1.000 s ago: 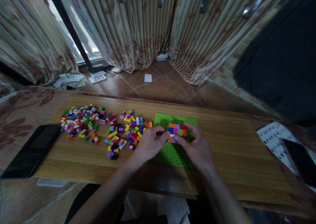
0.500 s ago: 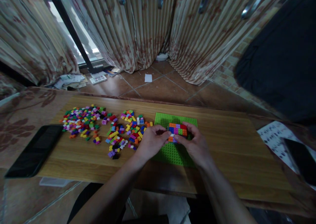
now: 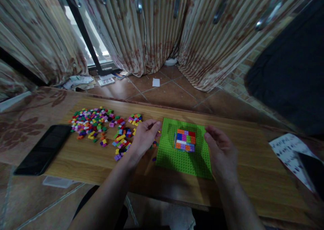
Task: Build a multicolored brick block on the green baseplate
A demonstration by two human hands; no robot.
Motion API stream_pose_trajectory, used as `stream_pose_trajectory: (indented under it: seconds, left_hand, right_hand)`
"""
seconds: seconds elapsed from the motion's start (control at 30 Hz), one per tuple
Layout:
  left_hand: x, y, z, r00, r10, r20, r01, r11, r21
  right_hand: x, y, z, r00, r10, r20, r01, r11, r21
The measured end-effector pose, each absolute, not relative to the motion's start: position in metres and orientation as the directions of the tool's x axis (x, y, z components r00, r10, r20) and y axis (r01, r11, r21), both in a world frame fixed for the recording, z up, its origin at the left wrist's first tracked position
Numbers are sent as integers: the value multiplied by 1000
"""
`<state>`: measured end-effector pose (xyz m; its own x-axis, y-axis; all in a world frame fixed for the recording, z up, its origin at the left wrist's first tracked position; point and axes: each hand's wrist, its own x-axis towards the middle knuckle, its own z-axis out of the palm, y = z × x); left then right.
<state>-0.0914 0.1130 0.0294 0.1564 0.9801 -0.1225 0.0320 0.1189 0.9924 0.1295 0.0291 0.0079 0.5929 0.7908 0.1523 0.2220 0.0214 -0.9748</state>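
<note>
A block of stacked colourful toy bricks (image 3: pixel 185 141), with orange, purple, red, blue and white on its top, sits on a green studded baseplate (image 3: pixel 174 164). My left hand (image 3: pixel 144 135) hovers left of the baseplate, above the near cluster of loose bricks, its fingers loosely curled and slightly apart with no brick visible in them. It covers part of that cluster. At the baseplate's right edge is my right hand (image 3: pixel 222 152), thumb and fingers apart and holding nothing. Neither hand touches the block.
Loose bricks (image 3: pixel 88 120) lie heaped on the wooden table (image 3: pixel 243 169) at the left, with a smaller cluster (image 3: pixel 121 140) nearer the baseplate. A black tablet-like device (image 3: pixel 44 150) lies at the left end. At the right are a printed sheet (image 3: pixel 287 152) and a dark phone (image 3: pixel 310 171).
Both hands have come off the brick block: the left moved left toward the loose bricks, the right moved right. The block now stands uncovered on the baseplate. The camera view has shifted slightly.
</note>
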Motion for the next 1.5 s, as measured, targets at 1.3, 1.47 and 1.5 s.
stream_pose_trajectory:
  seconds: [1.3, 1.47, 1.5]
  left_hand:
    - [-176, 134, 56, -188, 982, -19, -189, -17, 982]
    - [-175, 133, 57, -187, 982, -26, -196, -12, 981]
    - [-174, 132, 57, -186, 982, -30, -194, -7, 981]
  right_hand:
    - [2, 20, -4, -154, 845, 511, 742, 441, -505]
    - [-1, 25, -11, -181, 847, 499, 782, 432, -449]
    - [-3, 26, -12, -193, 848, 494, 787, 434, -438]
